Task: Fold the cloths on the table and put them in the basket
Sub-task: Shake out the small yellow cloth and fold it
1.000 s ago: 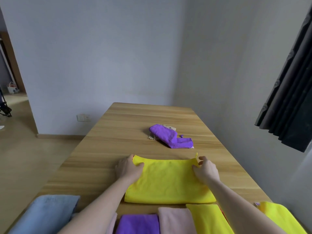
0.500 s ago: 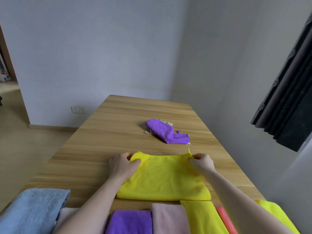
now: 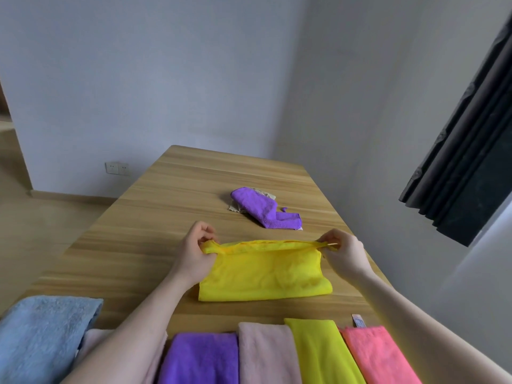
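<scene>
Both far corners now lifted off the tabletop
yellow cloth point(image 3: 264, 270), mid-tabletop, is pinched by left hand point(image 3: 195, 254) and right hand point(image 3: 342, 254); flat before, so next fold is probably started.

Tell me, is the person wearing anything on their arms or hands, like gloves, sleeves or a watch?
Nothing shows. The left hand and right hand are bare, with no gloves, rings or watch visible. Both forearms are uncovered right down to the bottom edge of the picture, so any sleeves would lie out of view.
</scene>
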Tool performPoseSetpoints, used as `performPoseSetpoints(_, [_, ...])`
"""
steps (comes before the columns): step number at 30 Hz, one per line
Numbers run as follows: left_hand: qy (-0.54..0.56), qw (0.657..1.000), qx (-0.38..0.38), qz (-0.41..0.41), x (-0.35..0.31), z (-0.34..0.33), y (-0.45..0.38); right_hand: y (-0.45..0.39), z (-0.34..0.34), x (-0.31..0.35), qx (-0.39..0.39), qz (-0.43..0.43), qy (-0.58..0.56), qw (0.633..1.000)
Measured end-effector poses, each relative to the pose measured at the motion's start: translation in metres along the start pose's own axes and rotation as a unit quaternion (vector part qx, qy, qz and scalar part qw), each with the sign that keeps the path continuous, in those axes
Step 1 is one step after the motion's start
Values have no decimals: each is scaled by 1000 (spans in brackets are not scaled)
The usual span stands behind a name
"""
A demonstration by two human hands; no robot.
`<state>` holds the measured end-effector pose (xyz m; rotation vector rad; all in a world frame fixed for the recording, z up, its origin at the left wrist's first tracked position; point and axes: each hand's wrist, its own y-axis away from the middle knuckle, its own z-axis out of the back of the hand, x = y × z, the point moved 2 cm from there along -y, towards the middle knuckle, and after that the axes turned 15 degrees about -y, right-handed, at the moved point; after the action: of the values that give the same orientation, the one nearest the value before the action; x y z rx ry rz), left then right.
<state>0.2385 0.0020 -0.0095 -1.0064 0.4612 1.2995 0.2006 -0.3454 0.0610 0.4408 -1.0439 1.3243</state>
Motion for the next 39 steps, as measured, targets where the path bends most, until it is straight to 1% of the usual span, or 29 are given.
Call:
performPoseSetpoints(2, [-32, 999, 8, -40, -2, 3, 0, 9, 0, -6, 24, -1, 22, 999])
performPoseSetpoints(6, [-95, 988, 66, -103, -12, 7, 4, 27, 0, -20, 81, -10, 82, 993])
performPoseSetpoints(10, [-88, 980, 114, -136, -28, 9, 13, 40, 3, -32, 82, -17, 93, 992])
performPoseSetpoints(14, [-77, 972, 177, -136, -33, 12, 16, 46, 6, -35, 85, -18, 100, 991])
performPoseSetpoints(17, [-105, 953, 256, -128, -29, 11, 17, 51, 3, -40, 127, -40, 139, 981])
performPoseSetpoints(19, [-127, 942, 286, -117, -26, 8, 17, 53, 5, -40, 138, -60, 149, 977])
performPoseSetpoints(21, [-152, 945, 269, -107, -23, 6, 16, 52, 6, -34, 125, -58, 126, 982])
performPoseSetpoints(24, [-175, 961, 174, -123, -22, -1, 14, 47, 4, -20, 61, -9, 94, 994])
performPoseSetpoints(25, [-176, 964, 142, -139, -21, -4, 13, 45, 0, -17, 53, 8, 96, 994])
performPoseSetpoints(26, [-182, 962, 126, -158, -21, -7, 14, 43, -5, -16, 61, 19, 105, 992])
performPoseSetpoints(28, [-217, 947, 151, -181, -17, -15, 17, 41, -19, -19, 114, 19, 131, 985])
performPoseSetpoints(31, [-267, 926, 206, -169, -10, -22, 21, 42, -38, -27, 183, -13, 198, 963])
performPoseSetpoints(34, [-272, 925, 228, -139, -7, -21, 21, 44, -49, -35, 204, -73, 241, 946])
performPoseSetpoints(37, [-287, 919, 233, -137, -4, -25, 19, 45, -49, -39, 218, -114, 239, 939])
performPoseSetpoints(39, [-296, 916, 233, -138, -1, -27, 19, 47, -48, -42, 224, -124, 236, 937])
